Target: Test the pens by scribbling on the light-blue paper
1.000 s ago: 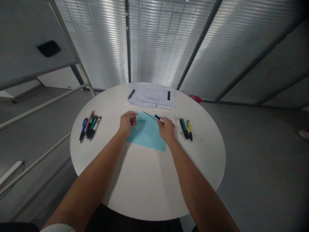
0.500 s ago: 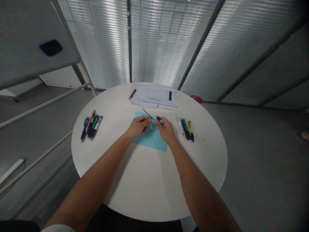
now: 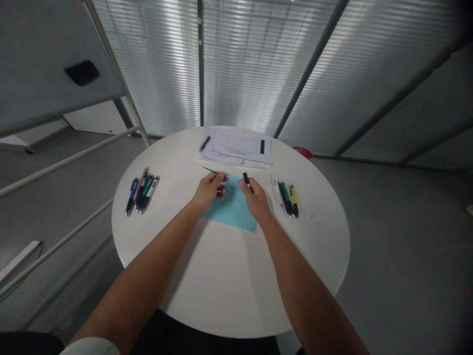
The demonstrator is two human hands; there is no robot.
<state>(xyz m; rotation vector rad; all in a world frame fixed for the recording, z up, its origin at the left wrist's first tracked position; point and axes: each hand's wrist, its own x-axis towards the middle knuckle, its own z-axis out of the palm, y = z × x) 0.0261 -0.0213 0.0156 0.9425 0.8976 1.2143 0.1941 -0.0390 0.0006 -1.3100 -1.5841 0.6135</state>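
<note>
My left hand (image 3: 209,190) is closed, pinching a thin dark pen refill (image 3: 210,170) whose far end points up and left. Held in my right hand (image 3: 254,197) is a black pen barrel (image 3: 246,177), tilted with its top end up. The refill and the barrel are apart, with a gap between my hands. Beneath both hands lies a light-blue sheet (image 3: 232,212) on the white round table (image 3: 218,276); my hands hide part of it.
Several pens (image 3: 144,192) lie grouped at the left of the table. A few more pens (image 3: 286,199) lie at the right, beside small dark specks. Printed papers (image 3: 236,148) with a black pen (image 3: 204,143) on them rest at the far edge. A whiteboard frame (image 3: 129,106) stands at the left.
My hands have drawn apart. The refill has moved left with my left hand, away from the barrel, which now points more upright in my right hand.
</note>
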